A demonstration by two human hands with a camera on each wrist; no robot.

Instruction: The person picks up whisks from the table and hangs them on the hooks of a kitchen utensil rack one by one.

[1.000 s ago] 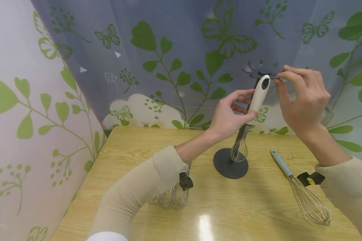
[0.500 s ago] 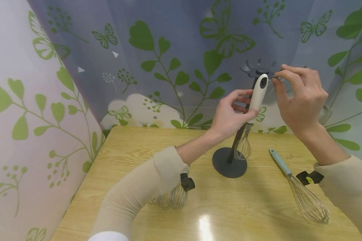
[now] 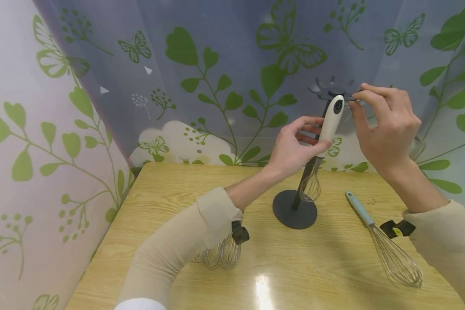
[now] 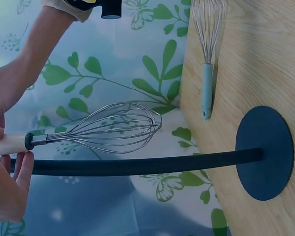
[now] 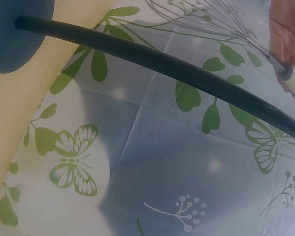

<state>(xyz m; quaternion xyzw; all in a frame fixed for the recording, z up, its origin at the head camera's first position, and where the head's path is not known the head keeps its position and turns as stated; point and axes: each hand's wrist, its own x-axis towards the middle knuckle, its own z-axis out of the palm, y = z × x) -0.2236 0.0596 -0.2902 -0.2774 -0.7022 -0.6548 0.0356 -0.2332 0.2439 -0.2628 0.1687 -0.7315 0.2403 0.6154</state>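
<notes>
The white-handled whisk (image 3: pixel 330 125) gripped by the left hand (image 3: pixel 292 148) has just tipped its wires (image 3: pixel 311 187) slightly up, at one o'clock from the round base (image 3: pixel 292 218), seemingly a fine adjustment beside the hook rack (image 3: pixel 323 92) the right hand (image 3: pixel 389 122) pinches.

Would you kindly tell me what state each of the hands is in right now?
Left hand: closed, holding the white-handled whisk by its handle.
Right hand: closed, fingertips pinching the hooked top of the black stand.

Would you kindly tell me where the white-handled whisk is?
In the head view, right of centre, the white-handled whisk is held by the left hand beside the stand's dark pole.
</notes>
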